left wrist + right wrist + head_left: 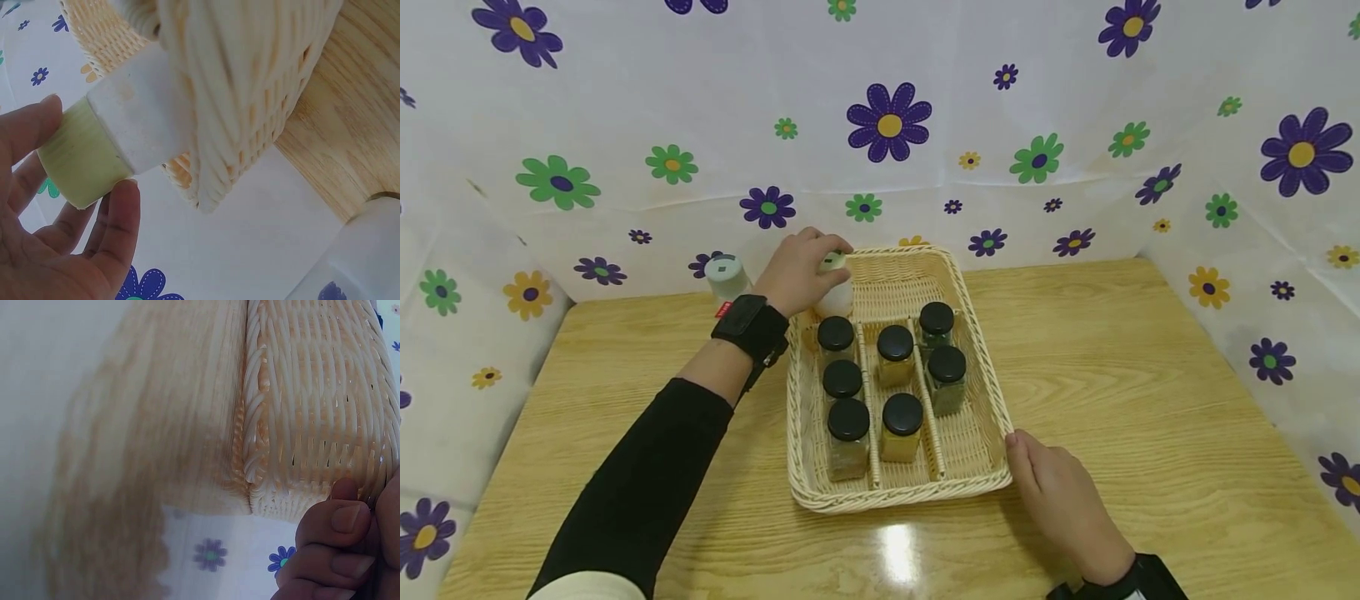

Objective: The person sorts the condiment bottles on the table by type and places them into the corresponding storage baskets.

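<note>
My left hand (793, 271) pinches the pale green cap (84, 153) of a whitish translucent bottle (837, 300). The bottle's lower part is inside the back compartment of a wicker basket (992, 392), at its left end, its base hidden by the rim in the left wrist view. At the basket's front right corner, my right hand (1063, 500) grips the rim, its fingers (347, 519) curled against the outer wall in the right wrist view. Several black-lidded glass jars (848, 450) stand in the three front compartments.
Left of the basket, behind my left wrist, stands another pale-capped container (726, 275). A wooden table (1097, 358) lies under everything. White flowered cloth (955, 167) rises behind and at both sides.
</note>
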Demonstrator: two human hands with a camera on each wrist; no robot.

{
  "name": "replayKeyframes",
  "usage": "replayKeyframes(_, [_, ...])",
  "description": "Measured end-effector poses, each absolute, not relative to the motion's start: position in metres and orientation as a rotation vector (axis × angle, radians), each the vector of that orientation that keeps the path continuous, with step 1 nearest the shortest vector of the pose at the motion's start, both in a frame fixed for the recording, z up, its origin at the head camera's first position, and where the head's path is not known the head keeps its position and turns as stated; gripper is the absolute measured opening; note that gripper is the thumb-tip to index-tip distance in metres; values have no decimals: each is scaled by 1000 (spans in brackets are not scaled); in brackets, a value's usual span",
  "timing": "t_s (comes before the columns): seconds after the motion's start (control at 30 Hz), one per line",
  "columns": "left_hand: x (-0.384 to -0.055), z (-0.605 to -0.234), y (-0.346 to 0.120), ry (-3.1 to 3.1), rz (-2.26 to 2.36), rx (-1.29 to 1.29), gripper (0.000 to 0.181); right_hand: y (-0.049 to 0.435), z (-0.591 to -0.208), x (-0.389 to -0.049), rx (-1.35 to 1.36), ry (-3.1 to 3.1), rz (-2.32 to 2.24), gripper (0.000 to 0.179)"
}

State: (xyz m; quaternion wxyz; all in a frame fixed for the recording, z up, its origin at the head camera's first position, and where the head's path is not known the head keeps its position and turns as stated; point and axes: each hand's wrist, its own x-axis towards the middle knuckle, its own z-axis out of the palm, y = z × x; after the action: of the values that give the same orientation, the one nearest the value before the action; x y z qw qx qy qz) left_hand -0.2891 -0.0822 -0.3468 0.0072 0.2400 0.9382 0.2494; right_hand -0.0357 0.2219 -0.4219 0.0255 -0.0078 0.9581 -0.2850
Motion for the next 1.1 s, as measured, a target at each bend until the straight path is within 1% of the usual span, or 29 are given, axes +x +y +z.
replayKeyframes(0.53, [-283,-349,-80,2926,736,709,40,220,-424,-32,-28,2980,-913,44])
replayKeyframes(0.7, [-281,-348,-85,2937,727,725,51,220,-425,-32,-39,2979,-917,44])
replayKeyframes(0.83, [-277,-346,-95,2968,734,754,58,220,-424,-33,-41,2973,-910,45])
replayKeyframes(0.97, [-270,-340,-111,3016,747,775,56,220,-422,-34,-41,2968,-905,45])
replayKeyframes(1.1, [-259,-329,-136,3076,761,731,55,219,-420,-35,-51,2977,-896,45])
